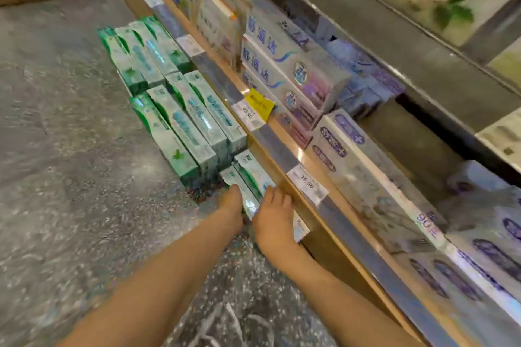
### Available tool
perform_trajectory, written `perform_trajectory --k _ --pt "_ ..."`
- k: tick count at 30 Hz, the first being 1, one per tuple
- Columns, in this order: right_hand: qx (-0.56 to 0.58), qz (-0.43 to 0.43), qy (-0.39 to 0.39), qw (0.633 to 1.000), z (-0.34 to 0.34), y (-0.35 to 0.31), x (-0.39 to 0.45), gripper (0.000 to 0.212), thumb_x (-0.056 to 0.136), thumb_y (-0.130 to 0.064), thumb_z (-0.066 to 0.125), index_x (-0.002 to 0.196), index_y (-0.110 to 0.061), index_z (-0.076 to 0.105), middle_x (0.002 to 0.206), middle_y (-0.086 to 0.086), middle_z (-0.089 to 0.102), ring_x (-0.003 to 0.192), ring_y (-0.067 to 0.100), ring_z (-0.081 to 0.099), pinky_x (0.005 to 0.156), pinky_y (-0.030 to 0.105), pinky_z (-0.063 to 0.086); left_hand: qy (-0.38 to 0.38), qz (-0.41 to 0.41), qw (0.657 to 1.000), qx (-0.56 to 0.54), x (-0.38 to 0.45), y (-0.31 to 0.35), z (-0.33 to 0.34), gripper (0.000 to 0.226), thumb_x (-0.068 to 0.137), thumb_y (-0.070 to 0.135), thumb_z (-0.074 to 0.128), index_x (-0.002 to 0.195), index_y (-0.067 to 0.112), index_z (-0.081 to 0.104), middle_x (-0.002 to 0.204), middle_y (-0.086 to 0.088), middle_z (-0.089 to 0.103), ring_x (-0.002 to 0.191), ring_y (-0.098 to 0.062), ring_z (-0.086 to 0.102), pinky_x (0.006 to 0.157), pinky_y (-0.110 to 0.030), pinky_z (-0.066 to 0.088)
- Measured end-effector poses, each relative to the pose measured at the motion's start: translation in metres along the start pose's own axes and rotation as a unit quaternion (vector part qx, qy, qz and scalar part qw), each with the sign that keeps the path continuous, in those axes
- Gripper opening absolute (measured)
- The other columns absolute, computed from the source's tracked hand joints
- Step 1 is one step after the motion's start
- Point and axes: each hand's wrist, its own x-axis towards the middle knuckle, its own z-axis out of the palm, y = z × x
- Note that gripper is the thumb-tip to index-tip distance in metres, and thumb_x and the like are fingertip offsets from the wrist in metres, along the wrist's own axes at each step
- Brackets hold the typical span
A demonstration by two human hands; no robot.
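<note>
— Fingers (269,192) of our right hand (275,217) curled over the two green boxes (253,170) on the floor (84,149), by the shelf (279,149)'s bottom edge. Our left hand (231,205)'s fingers were hidden, so we couldn't tell.
— Uneven squeezing could have slid one into the neighbouring stack (191,132).

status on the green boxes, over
Right hand grips nearest green boxes; left hand against their left side, grip unclear. Boxes on floor by shelf. Nothing in the way.

Glossy cardboard toothpaste boxes (180,127) lie on a polished speckled stone floor (56,121) beside a wood-fronted shelf (338,251).
</note>
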Motion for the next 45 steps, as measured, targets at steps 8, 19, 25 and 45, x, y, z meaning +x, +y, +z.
perform_trajectory --k 8,19,25,45 --pt "0.035 0.088 0.064 0.993 0.001 -0.026 0.011 0.054 0.034 -0.03 0.09 0.078 -0.008 0.068 0.075 0.007 0.057 0.068 0.022 0.053 0.057 0.031 0.041 -0.072 0.037 0.991 -0.111 0.022 -0.025 -0.003 0.041 0.104 0.026 0.023 0.118 0.007 0.056 0.103 -0.01 0.061 0.076 -0.021 0.057 0.07 -0.032 0.046" --pt "0.122 -0.054 -0.021 0.991 0.028 0.004 -0.017 0.053 0.092 -0.044 0.049 0.132 -0.011 0.039 0.131 0.007 0.037 0.124 0.024 0.03 0.105 0.032 0.028 -0.063 0.067 0.985 -0.148 0.034 -0.031 -0.026 0.063 0.087 0.07 0.029 0.113 0.021 0.058 0.101 -0.008 0.067 0.083 -0.023 0.065 0.068 -0.036 0.052" --pt "0.128 -0.059 -0.064 0.988 0.031 -0.007 -0.008 0.061 0.089 -0.04 0.053 0.137 -0.008 0.036 0.152 0.01 0.014 0.139 0.028 0.011 0.114 0.037 0.017 -0.032 0.063 0.997 -0.027 0.046 -0.033 -0.041 0.035 0.085 0.018 0.068 0.117 0.005 0.062 0.102 -0.013 0.069 0.084 -0.022 0.07 0.065 -0.03 0.056" --pt "0.295 0.028 -0.208 0.932 0.016 -0.011 0.003 0.089 0.075 -0.036 0.064 0.145 -0.008 0.016 0.141 0.012 0.034 0.133 0.032 0.023 0.108 0.045 0.033 -0.049 0.015 0.991 -0.128 0.042 -0.042 -0.041 0.041 0.089 0.035 0.059 0.117 0.005 0.059 0.113 -0.013 0.066 0.104 -0.026 0.063 0.094 -0.04 0.048"
